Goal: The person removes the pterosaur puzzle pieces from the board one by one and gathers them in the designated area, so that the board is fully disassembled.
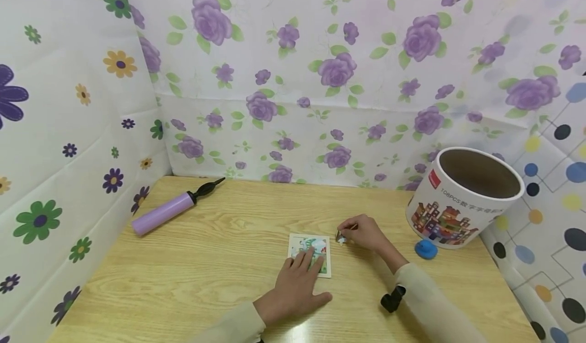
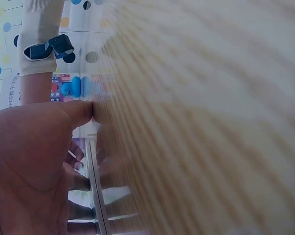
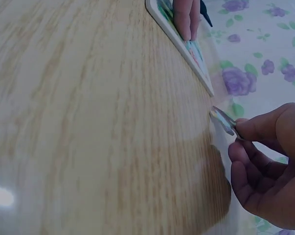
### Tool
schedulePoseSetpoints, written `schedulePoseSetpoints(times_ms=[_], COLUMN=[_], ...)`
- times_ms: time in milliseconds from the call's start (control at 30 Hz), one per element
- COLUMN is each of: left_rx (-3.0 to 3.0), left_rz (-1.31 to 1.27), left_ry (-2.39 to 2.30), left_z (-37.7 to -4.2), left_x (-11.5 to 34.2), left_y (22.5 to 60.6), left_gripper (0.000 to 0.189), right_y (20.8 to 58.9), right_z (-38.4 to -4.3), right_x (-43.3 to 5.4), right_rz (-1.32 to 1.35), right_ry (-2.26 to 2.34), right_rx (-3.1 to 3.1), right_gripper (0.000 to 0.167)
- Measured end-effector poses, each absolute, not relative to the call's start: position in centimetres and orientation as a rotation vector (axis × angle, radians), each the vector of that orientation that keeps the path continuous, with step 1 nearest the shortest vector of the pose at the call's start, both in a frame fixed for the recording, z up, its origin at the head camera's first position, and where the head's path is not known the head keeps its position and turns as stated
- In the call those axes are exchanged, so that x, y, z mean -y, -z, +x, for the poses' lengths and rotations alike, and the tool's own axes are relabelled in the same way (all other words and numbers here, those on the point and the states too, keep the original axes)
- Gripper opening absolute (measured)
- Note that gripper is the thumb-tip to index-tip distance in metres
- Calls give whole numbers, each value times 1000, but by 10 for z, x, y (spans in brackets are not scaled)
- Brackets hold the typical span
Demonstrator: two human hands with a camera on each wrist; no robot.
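Observation:
A small framed jigsaw puzzle (image 1: pixel 323 268) with a light border and a coloured picture lies flat on the table. My left hand (image 1: pixel 296 287) rests on it, fingers spread straight across the picture and thumb out to the right. Just right of the frame, my right hand (image 1: pixel 363 232) pinches a small puzzle piece (image 1: pixel 341 238) between thumb and fingers. In the right wrist view the puzzle piece (image 3: pixel 223 121) is tilted, held at its edge near the frame's corner. My left fingers hide part of the picture.
A purple hand pump (image 1: pixel 165 213) with a black nozzle lies at the back left. At the right stand a big white printed tub (image 1: pixel 450 216) and a blue toy duck (image 1: pixel 426 249). Flowered cloth (image 1: pixel 302 129) hangs behind the wooden table (image 1: pixel 206 272).

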State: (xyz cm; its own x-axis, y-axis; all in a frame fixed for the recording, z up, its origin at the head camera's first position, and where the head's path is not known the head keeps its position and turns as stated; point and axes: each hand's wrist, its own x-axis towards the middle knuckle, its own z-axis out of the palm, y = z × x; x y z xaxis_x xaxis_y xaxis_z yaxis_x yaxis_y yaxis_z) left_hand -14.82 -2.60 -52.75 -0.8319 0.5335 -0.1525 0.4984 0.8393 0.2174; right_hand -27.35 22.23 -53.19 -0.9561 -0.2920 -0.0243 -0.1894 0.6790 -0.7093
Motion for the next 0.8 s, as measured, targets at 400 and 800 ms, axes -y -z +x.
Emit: schedulePoseSetpoints(times_ms=[400,800], left_rx=[-2845,-2858], left_rz=[853,864], left_ry=[-246,-227], left_z=[-150,-148], left_x=[27,28], left_y=[533,529], left_gripper=[90,88], right_y=[537,535], right_z=[-274,-272], right_x=[-221,-219], right_rz=[-446,-428], right_ry=[1084,1071], right_rx=[-2779,-2780], right_gripper=[12,13])
